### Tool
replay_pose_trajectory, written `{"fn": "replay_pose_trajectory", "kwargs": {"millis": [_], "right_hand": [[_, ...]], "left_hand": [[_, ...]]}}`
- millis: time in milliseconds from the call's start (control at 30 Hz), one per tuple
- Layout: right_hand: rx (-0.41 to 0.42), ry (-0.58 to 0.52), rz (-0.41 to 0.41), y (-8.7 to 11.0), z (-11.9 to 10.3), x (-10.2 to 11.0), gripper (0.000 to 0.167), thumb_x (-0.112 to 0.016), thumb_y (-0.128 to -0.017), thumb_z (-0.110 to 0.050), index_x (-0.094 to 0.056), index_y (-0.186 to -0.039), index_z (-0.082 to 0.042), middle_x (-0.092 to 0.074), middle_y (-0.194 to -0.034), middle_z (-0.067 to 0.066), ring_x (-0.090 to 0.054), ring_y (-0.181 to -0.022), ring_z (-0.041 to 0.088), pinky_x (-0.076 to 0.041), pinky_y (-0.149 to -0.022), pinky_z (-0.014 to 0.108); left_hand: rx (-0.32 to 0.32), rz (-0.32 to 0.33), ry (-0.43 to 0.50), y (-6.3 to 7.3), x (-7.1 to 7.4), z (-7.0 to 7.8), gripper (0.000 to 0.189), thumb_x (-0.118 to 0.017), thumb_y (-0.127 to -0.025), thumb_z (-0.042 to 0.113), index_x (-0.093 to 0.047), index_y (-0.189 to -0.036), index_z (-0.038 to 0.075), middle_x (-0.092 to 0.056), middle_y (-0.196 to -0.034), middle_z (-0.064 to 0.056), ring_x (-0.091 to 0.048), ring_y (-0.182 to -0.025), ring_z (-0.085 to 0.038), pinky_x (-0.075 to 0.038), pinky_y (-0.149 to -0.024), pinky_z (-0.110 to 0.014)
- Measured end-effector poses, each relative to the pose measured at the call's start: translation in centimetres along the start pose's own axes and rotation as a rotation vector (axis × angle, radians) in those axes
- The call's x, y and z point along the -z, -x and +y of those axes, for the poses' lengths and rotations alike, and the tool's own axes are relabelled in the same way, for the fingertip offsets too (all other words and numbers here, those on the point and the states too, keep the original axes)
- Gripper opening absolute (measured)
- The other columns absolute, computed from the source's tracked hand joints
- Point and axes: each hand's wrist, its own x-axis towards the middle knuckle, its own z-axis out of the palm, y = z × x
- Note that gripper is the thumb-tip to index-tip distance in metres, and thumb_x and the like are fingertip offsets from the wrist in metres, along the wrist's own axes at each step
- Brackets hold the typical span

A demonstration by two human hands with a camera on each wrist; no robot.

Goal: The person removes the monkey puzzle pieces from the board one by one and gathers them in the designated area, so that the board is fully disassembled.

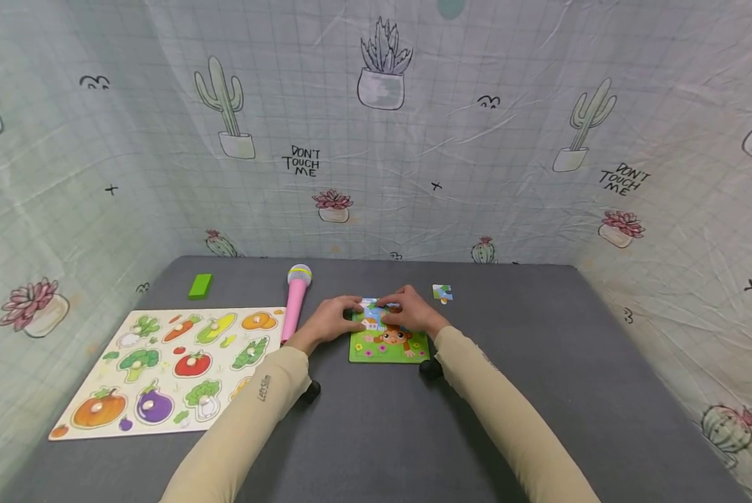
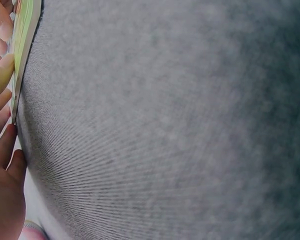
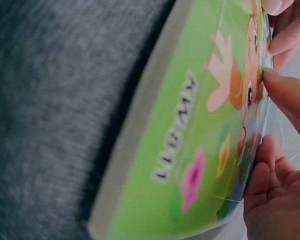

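Observation:
A small green jigsaw board with a cartoon monkey, a house and flowers lies flat on the grey table, under both hands. My left hand reaches over its left edge, fingers spread, with the thumb touching the picture. From the right, my right hand bends over the upper part, thumb and fingertips close together on a puzzle piece there; fingers hide most of this piece. In the right wrist view the right thumb touches the picture side of the board. A loose jigsaw piece lies to the right, beyond the right hand.
On the left lies a large vegetable peg puzzle, partly covered by the left sleeve. A pink toy microphone stretches between it and the jigsaw board. A green block sits at the back left. Printed curtains enclose the table's back and sides.

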Motion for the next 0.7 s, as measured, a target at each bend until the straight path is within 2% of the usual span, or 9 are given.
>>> {"fn": "replay_pose_trajectory", "kwargs": {"millis": [167, 433, 533, 700], "right_hand": [[-0.027, 0.011, -0.02, -0.18, -0.15, 0.18, 0.032, -0.061, -0.098, -0.02, -0.065, -0.13, -0.017, -0.036, -0.119, 0.014, -0.036, -0.103, 0.028, -0.035, -0.083, 0.043], [-0.07, 0.016, -0.05, -0.43, -0.36, 0.29, 0.028, -0.062, -0.098, -0.019, -0.065, -0.126, -0.02, -0.031, -0.132, 0.018, -0.033, -0.118, 0.033, -0.037, -0.093, 0.049], [-0.058, 0.029, -0.045, -0.45, -0.4, 0.27, 0.028, -0.062, -0.097, -0.019, -0.065, -0.125, -0.02, -0.033, -0.133, 0.018, -0.033, -0.121, 0.034, -0.037, -0.096, 0.05], [-0.004, 0.09, -0.016, -0.44, -0.41, 0.15, 0.028, -0.062, -0.097, -0.018, -0.065, -0.125, -0.018, -0.043, -0.124, 0.015, -0.036, -0.115, 0.034, -0.035, -0.094, 0.05]], "left_hand": [[-0.007, -0.001, 0.001, -0.07, 0.06, 0.11, 0.037, -0.075, -0.087, 0.022, -0.069, -0.119, 0.003, -0.053, -0.142, -0.01, -0.044, -0.135, -0.032, -0.034, -0.111, -0.047], [-0.021, 0.004, 0.007, 0.04, 0.04, 0.21, 0.037, -0.076, -0.086, 0.022, -0.069, -0.117, 0.003, -0.054, -0.141, -0.011, -0.045, -0.134, -0.032, -0.035, -0.111, -0.046], [-0.022, 0.001, 0.006, 0.06, 0.04, 0.17, 0.037, -0.076, -0.086, 0.022, -0.069, -0.118, 0.003, -0.054, -0.141, -0.011, -0.044, -0.134, -0.032, -0.035, -0.111, -0.046], [-0.015, -0.003, 0.001, -0.02, 0.08, 0.02, 0.037, -0.075, -0.087, 0.022, -0.069, -0.118, 0.003, -0.053, -0.142, -0.011, -0.044, -0.134, -0.032, -0.034, -0.111, -0.046]]}}
